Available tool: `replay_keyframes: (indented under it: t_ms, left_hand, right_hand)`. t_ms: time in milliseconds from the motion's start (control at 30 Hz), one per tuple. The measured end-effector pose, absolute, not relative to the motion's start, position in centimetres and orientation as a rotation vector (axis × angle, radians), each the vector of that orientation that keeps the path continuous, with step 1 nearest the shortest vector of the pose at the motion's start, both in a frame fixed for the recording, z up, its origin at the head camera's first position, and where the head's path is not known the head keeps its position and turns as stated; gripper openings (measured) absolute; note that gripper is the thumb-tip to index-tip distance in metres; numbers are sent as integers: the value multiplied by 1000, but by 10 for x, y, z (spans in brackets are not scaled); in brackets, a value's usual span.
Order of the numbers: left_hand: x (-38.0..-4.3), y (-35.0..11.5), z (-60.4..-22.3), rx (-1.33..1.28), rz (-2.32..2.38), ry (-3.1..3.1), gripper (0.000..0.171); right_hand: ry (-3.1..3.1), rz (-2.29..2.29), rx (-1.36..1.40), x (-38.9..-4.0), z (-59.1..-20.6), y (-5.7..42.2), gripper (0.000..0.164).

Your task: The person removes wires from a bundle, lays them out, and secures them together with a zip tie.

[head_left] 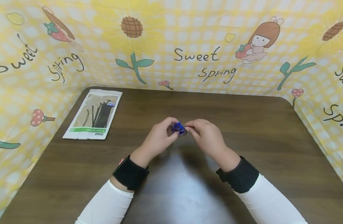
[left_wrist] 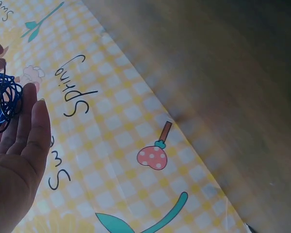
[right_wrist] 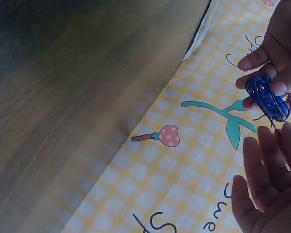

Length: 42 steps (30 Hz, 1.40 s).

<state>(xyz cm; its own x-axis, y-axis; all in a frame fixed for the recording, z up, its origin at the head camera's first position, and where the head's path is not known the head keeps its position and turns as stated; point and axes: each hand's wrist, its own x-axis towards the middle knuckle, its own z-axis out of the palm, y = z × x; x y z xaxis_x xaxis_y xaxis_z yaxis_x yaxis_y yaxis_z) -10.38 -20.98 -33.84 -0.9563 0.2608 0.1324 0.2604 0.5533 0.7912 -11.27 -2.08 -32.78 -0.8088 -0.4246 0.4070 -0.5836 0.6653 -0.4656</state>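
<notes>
A small tangled bundle of blue wire (head_left: 178,128) is held between the thumb and fingers of my left hand (head_left: 159,134), above the middle of the table. Thin dark strands loop round the bundle, which shows closer in the left wrist view as blue wire (left_wrist: 7,103). My right hand (head_left: 209,138) is just right of it, thumb and index finger pinching a thin wire end. In the right wrist view a dark strand (right_wrist: 271,121) runs from the bundle to the right fingertips, while the other right fingers are loosely spread.
A white-edged plastic packet (head_left: 92,115) with a clear window and black strips showing lies at the table's back left. The brown wooden table (head_left: 244,121) is bordered by a yellow checked cloth (head_left: 174,28) printed with flowers and lettering. Black bands (head_left: 131,173) circle both wrists.
</notes>
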Motion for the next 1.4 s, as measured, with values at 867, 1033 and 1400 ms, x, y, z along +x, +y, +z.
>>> replay_keyframes:
  t_ms: [867,1033,1400]
  left_hand:
    - [-109,-200,-345,901,1157,2927,85]
    - [-111,-189,-346,1003,1023,3075,68]
    - [-109,-184,-347,883,979,3130,17]
  right_hand:
    - [-2640,993,823,-113,-328,-22,10]
    - [-2611,1217,755,-110,-328,-24,11]
    - [-2613,1373,619,-107,-330,-21,9]
